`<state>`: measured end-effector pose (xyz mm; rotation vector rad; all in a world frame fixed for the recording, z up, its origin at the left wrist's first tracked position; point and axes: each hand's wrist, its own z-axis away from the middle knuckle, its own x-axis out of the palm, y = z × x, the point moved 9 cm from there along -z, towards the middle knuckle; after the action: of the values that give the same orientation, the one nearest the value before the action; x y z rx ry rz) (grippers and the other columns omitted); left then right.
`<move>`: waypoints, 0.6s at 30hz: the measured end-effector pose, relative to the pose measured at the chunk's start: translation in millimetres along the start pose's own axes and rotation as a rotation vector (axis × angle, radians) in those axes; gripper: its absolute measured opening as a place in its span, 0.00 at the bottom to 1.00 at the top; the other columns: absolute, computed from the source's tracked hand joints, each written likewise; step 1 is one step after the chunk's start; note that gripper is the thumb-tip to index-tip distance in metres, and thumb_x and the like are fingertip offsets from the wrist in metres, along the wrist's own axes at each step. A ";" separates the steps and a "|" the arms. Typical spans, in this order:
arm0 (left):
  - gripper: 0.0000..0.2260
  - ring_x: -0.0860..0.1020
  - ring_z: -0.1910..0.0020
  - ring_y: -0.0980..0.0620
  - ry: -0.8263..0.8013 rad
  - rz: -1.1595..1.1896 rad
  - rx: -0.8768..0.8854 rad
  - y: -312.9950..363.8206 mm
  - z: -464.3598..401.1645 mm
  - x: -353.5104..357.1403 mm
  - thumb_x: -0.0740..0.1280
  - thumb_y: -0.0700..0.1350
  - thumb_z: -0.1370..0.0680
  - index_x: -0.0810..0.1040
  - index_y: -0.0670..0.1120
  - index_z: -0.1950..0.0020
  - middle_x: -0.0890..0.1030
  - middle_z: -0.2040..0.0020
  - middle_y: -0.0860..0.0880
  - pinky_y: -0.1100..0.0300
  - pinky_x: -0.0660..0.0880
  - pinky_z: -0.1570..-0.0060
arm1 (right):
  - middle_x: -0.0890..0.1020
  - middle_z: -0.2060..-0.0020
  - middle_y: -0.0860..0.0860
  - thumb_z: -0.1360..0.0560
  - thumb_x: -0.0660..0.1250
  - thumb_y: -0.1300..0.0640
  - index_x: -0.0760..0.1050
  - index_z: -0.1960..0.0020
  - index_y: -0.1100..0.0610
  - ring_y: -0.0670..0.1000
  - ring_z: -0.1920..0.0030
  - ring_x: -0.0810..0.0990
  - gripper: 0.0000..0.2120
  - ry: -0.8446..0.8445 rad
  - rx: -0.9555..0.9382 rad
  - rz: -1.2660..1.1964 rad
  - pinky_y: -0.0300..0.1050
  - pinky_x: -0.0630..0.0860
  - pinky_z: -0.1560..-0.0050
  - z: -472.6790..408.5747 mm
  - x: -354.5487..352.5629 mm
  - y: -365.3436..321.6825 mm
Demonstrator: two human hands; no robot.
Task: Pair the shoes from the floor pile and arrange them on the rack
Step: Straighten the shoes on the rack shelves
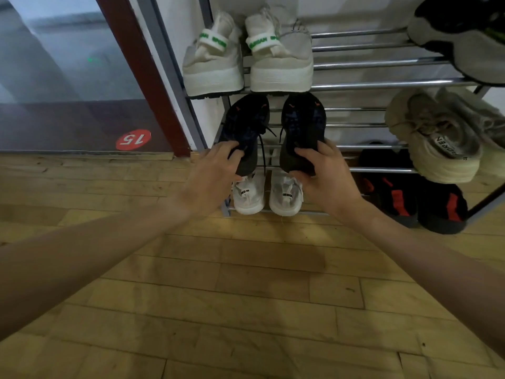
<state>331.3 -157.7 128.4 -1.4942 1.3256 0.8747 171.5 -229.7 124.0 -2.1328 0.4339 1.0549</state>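
Observation:
Two dark navy sneakers lie side by side on the middle shelf of the metal shoe rack (369,84), toes pointing away. My left hand (216,173) grips the heel of the left navy sneaker (244,127). My right hand (325,176) grips the heel of the right navy sneaker (302,127). A loose black lace hangs between the two shoes.
A white pair with green lettering (246,58) stands on the top shelf and a small white pair (267,194) on the bottom. Beige sneakers (437,138), black-and-red shoes (415,195) and a grey-black shoe (461,36) fill the right. A glass door (68,77) is left; wooden floor lies below.

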 end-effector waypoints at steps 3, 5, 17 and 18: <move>0.22 0.78 0.45 0.36 0.022 0.009 -0.031 1.3 -5.8 0.0 0.76 0.39 0.32 0.77 0.35 0.41 0.77 0.41 0.35 0.43 0.76 0.52 | 0.76 0.37 0.60 0.26 0.71 0.59 0.74 0.34 0.61 0.63 0.31 0.67 0.21 0.032 0.000 -0.005 0.59 0.69 0.32 -5.3 0.6 -6.1; 0.22 0.78 0.48 0.36 0.017 0.008 -0.052 1.8 -7.8 1.9 0.77 0.40 0.33 0.77 0.35 0.42 0.77 0.43 0.35 0.43 0.76 0.55 | 0.77 0.38 0.60 0.27 0.71 0.59 0.75 0.35 0.61 0.63 0.33 0.69 0.21 0.049 -0.014 -0.005 0.59 0.70 0.34 -10.9 0.8 -9.9; 0.31 0.66 0.30 0.37 0.113 0.044 -0.029 -0.3 -2.9 -5.1 0.72 0.45 0.28 0.66 0.39 0.28 0.66 0.29 0.34 0.43 0.64 0.33 | 0.66 0.29 0.64 0.25 0.69 0.55 0.65 0.27 0.57 0.64 0.29 0.65 0.28 0.133 -0.127 0.071 0.59 0.65 0.30 -7.5 14.4 -18.4; 0.32 0.62 0.27 0.38 0.153 0.048 -0.054 -0.7 2.7 -8.4 0.70 0.47 0.26 0.62 0.40 0.26 0.63 0.27 0.35 0.44 0.60 0.30 | 0.63 0.29 0.64 0.24 0.67 0.54 0.62 0.26 0.57 0.63 0.29 0.64 0.29 0.195 -0.123 0.092 0.55 0.64 0.29 2.3 10.9 -16.8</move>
<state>330.8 -152.4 135.5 -1.6031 1.4650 0.8458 186.4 -216.3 122.0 -2.3557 0.5774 0.9482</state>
